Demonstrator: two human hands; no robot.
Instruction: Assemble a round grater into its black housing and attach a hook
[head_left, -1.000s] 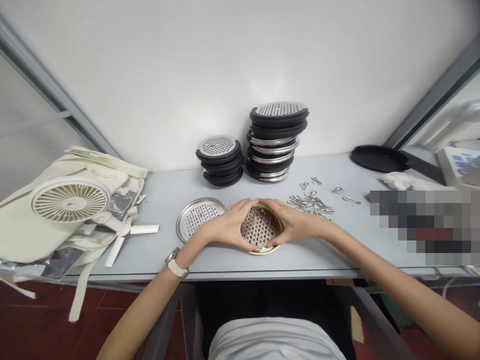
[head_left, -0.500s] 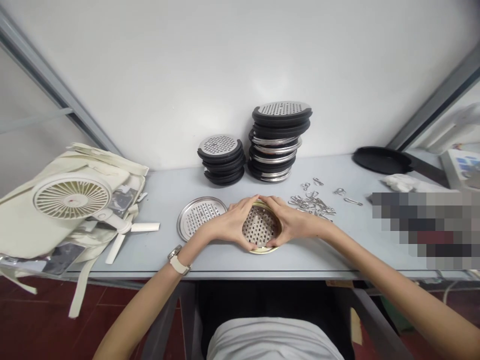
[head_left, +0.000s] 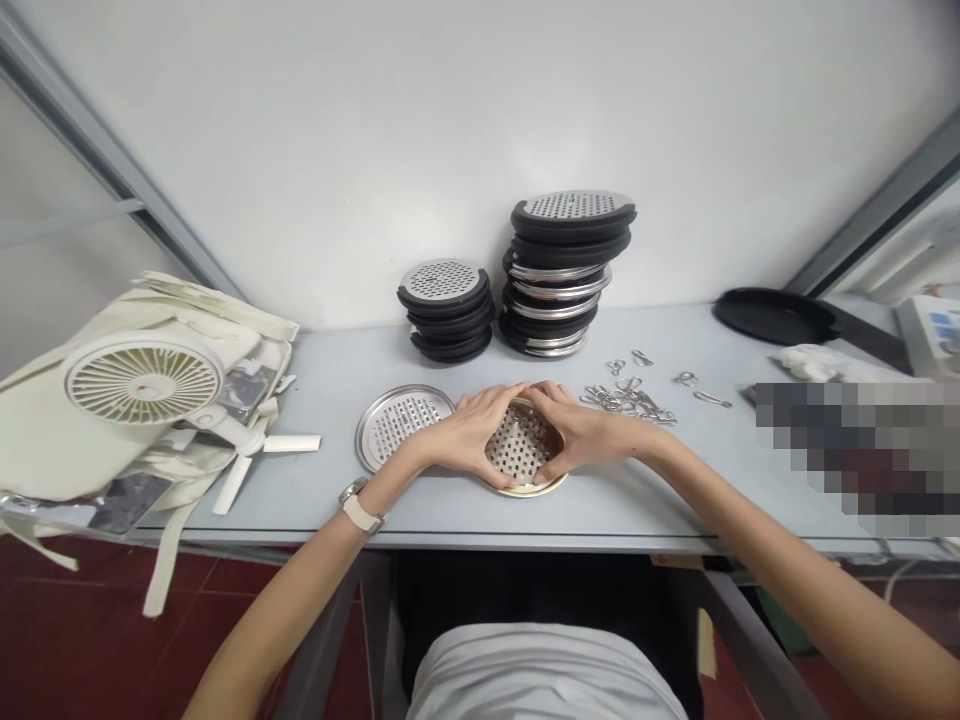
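A round perforated metal plate (head_left: 523,452) with a yellowish rim lies in front of me on the table, framed by both hands. My left hand (head_left: 469,438) curves round its left side, with the thumb at the near rim and fingertips at the far rim. On the opposite side, my right hand (head_left: 576,432) grips the rim the same way. The fingertips of both hands nearly meet at the far edge. Left of these, a second perforated metal disc (head_left: 405,422) lies flat, partly behind my left wrist. A loose pile of wire clips (head_left: 628,400) sits just beyond my right hand.
Against the wall stand a short stack (head_left: 448,312) and a taller, leaning stack (head_left: 564,275) of black-rimmed perforated discs. A cream bag (head_left: 67,440) with a white fan (head_left: 146,383) fills the left side. A black pan (head_left: 772,315) and white cloth (head_left: 817,362) are at right.
Both hands keep their hold round the plate, with little visible movement. The whole view has shifted slightly.
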